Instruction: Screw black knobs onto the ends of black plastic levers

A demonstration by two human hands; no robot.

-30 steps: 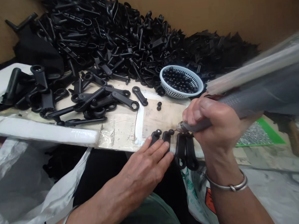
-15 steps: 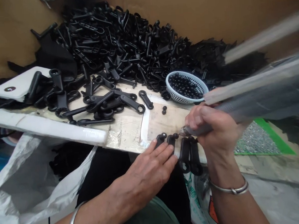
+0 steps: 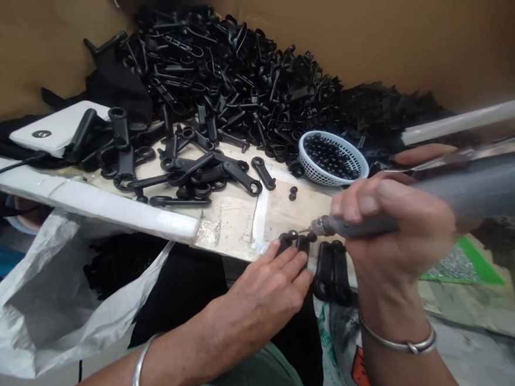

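Observation:
My left hand (image 3: 268,289) lies over two black plastic crank arms (image 3: 303,243) at the table's front edge, its fingers close together and holding them down; its thumb is hidden. Small round knobs (image 3: 312,236) sit at the far ends of these arms. My right hand (image 3: 389,225) is wrapped round a grey power screwdriver (image 3: 482,195), tilted nearly level. Its thin bit (image 3: 304,231) points left and reaches the knob ends by my left fingertips; I cannot tell exactly what it touches. Two more crank arms (image 3: 332,270) lie side by side between my hands, overhanging the edge.
A big heap of black crank arms (image 3: 232,83) fills the back. Behind my right hand stands a light blue basket (image 3: 357,171) of black knobs. Screws lie on a green tray (image 3: 487,268) at right. A white device (image 3: 54,131) and an open white sack (image 3: 24,327) are at left.
The screwdriver has tipped closer to level, and its bit has shifted slightly left to the knob ends. My left hand stays on the crank arms. The whole view has shifted a little.

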